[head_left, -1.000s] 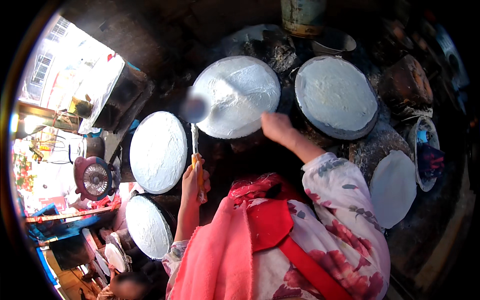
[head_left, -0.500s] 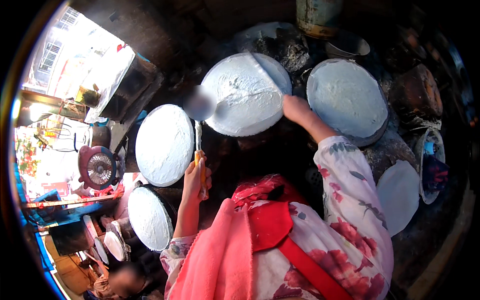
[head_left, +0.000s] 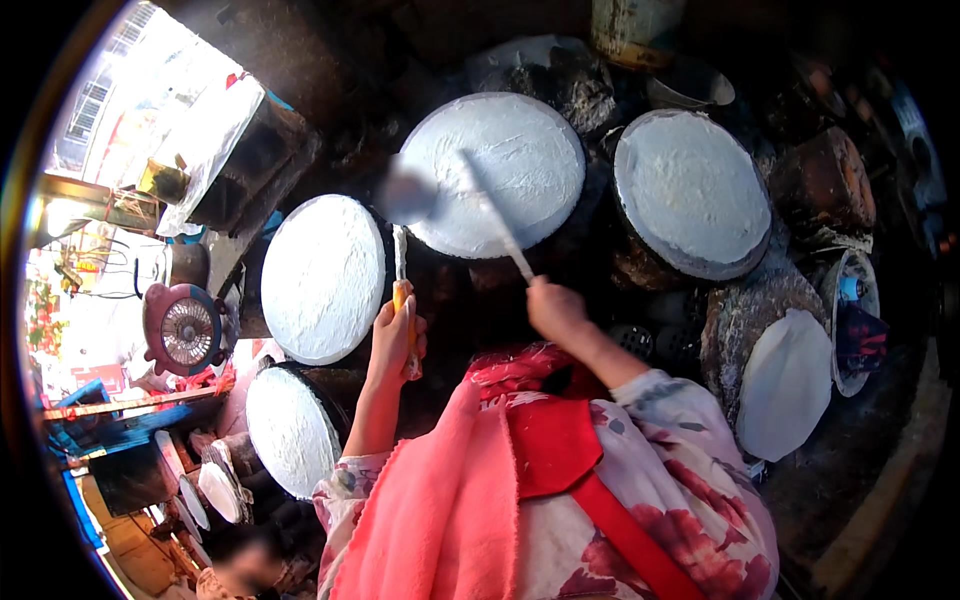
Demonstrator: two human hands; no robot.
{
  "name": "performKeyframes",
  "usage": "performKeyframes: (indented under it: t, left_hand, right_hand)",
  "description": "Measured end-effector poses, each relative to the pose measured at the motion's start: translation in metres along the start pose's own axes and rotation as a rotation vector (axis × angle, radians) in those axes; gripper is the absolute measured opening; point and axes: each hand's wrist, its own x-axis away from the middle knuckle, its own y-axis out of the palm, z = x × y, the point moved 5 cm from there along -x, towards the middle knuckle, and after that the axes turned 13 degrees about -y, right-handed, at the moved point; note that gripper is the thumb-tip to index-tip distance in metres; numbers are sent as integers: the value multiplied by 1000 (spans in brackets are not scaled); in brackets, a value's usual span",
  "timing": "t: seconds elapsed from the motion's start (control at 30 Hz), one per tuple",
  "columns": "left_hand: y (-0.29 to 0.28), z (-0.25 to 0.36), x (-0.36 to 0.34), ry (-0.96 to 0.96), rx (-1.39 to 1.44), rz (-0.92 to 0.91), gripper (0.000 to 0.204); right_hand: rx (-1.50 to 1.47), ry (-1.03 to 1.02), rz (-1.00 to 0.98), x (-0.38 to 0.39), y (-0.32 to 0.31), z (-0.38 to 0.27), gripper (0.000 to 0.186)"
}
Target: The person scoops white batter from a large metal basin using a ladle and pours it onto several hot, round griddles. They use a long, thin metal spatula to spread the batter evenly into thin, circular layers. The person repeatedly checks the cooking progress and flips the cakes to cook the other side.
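Note:
My right hand is closed round a long pale flat blade, which lies diagonally over the white-coated middle round griddle. My left hand grips upright a tool with an orange handle and a white-smeared shaft; its round top is blurred, at that griddle's left edge. More white-coated round griddles sit beside it: one to the left, one to the right, one at lower left. A pale thin round sheet lies at the lower right.
A bucket and metal bowl stand at the back. A rusty vessel and a basin with dark cloth are at right. A small fan stands left, beside a bright opening. Another person is at the bottom left.
My right hand has moved down and left from beside the right griddle, swinging the blade leftward across the middle griddle. My left hand and its tool have moved little.

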Motion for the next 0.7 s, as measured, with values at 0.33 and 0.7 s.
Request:
performKeyframes:
  t: [0.33,0.7]
  left_hand:
    - [-10,-6,-1,-16,144,-56,28]
    - [1,-7,35,69,631,-388,35]
  right_hand:
    - [-7,94,226,-43,-20,32,21]
    - [-441,-268,200,-31,29,-81,24]
